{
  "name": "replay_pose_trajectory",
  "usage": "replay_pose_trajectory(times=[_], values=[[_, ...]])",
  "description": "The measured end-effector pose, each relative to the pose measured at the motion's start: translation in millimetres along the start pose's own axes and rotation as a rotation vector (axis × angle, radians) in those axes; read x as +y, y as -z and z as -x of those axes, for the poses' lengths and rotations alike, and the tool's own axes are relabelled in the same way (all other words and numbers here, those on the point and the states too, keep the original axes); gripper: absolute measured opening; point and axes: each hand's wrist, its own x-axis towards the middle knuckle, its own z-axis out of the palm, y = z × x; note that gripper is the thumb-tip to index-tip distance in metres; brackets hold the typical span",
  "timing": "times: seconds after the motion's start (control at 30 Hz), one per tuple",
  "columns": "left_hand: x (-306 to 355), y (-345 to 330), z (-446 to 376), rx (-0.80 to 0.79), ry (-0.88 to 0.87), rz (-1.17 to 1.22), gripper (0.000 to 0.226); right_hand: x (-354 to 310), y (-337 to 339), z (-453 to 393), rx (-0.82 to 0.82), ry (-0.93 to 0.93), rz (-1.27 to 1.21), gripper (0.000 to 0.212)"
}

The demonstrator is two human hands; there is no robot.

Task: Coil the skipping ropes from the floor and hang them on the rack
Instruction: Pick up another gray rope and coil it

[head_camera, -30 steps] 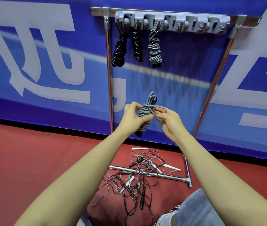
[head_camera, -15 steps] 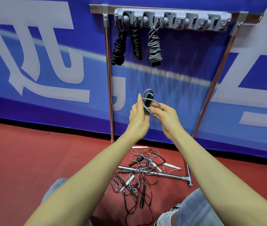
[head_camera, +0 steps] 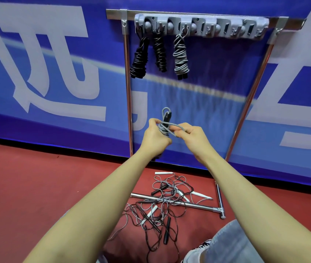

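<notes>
On the far left of the grey plastic hook rail (head_camera: 204, 25), two glossy black coiled ropes (head_camera: 140, 59) and one matte grey coiled rope (head_camera: 180, 56) are hung as tight twisted bundles; the hooks further right are seen bare. Below them, in front of the blue banner, a fourth grey skipping rope (head_camera: 165, 126) is held at mid-height, well apart from the rail. Its bundle is gripped by the left hand (head_camera: 155, 136), fingers curled round the coil, with black handle ends seen standing above the fist. A free length of the cord is pinched between thumb and fingers of the right hand (head_camera: 193, 138) and is drawn across the bundle. The step in hand is judged to be the final wrapping; a loop would next have to be left at the top and lifted onto the fourth hook. On the red floor, a loose tangle of thin ropes (head_camera: 162, 205), black and grey with slim white and black handles, is draped over the chrome base bar (head_camera: 198, 205).
</notes>
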Motion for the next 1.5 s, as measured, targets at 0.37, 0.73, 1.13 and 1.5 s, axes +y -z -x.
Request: replay_pose_trajectory(times=[0.37,0.73,1.13,1.5], values=[[1.6,-3.8,-0.2,0.029,-0.103,-0.288,0.044,-1.8,4.4,0.6,0.138,-0.025,-0.111,0.022],[-2.5,-13.0,2.5,0.305,-0.209,-0.527,0.06,-10.0,-15.1,0.8,0.088,0.003,-0.099,0.033],[-3.5,4.3,-5.9,-0.189,-0.074,0.107,0.064,-13.6,6.1,-4.4,0.004,0.054,0.105,0.028],[-6.7,-7.9,-2.4,-0.072,-0.234,-0.134,0.043,-8.3,17.1,-5.1,0.105,0.129,0.079,0.03]])
